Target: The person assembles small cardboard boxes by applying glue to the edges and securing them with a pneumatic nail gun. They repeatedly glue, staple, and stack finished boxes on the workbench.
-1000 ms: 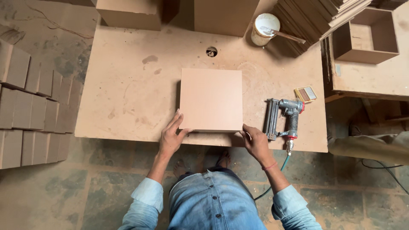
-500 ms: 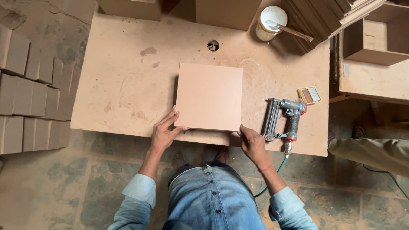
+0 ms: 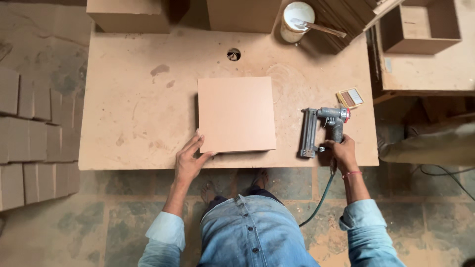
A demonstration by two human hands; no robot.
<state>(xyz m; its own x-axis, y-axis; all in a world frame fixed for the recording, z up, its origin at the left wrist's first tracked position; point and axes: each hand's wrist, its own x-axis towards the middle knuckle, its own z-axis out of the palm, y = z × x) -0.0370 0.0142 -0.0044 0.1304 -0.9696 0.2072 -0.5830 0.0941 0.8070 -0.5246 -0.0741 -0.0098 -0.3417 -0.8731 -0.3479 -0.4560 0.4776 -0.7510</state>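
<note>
R hand (image 3: 341, 151) left the board (image 3: 236, 114), now seemingly gripping nail gun (image 3: 324, 129); L hand (image 3: 189, 159) fingers spread at board corner.

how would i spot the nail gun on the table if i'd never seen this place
Find the big brown table and the square board lying flat on it. Right of the board, by the near edge, lies the nail gun, with the right hand on its grip. It is the only grey metal tool there, with a red cap.
</note>
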